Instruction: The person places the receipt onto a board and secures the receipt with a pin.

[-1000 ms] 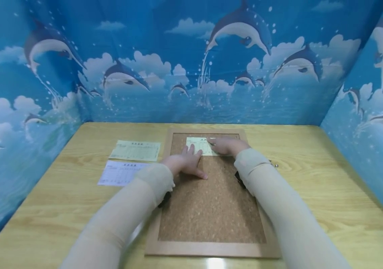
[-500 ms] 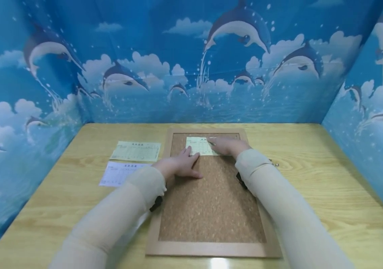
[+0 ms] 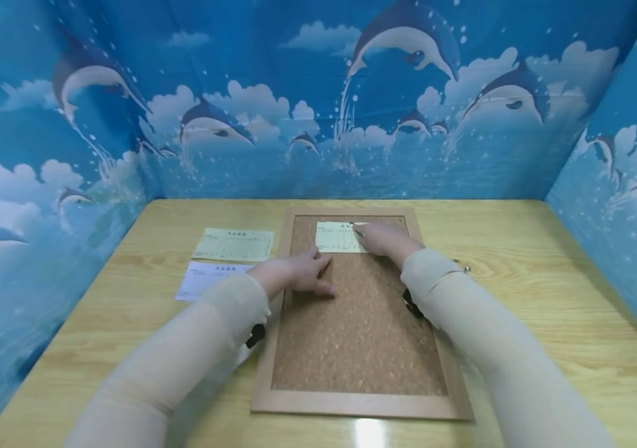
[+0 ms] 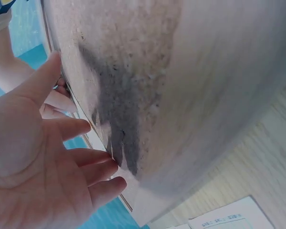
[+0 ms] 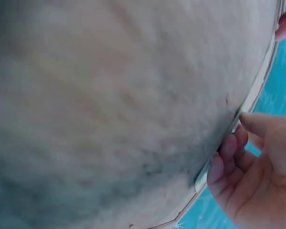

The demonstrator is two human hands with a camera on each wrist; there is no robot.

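Note:
A yellow-green printed slip (image 3: 335, 238) lies near the top of a framed cork board (image 3: 352, 336). My left hand (image 3: 304, 274) is spread over the board's left side, its fingertips right at the slip's lower left corner. In the left wrist view the left hand (image 4: 52, 157) shows straight, parted fingers and a bare palm. My right hand (image 3: 384, 238) covers the slip's right part. A small shiny spot (image 3: 351, 224) shows at the slip's top edge, beside its fingertips. In the right wrist view the right hand (image 5: 257, 167) has several fingers curled; I cannot tell whether they hold anything.
Left of the board, a green slip (image 3: 234, 244) and a whitish slip (image 3: 201, 279) lie on the wooden table (image 3: 100, 298); the left sleeve covers part of the whitish one. Small metal bits (image 3: 467, 269) lie to the right. A dolphin-print curtain (image 3: 274, 168) encloses the back and sides.
My left hand has drawn back off the slip to its lower left corner. The right fingertips have shifted slightly right, and a shiny spot shows at the slip's top edge.

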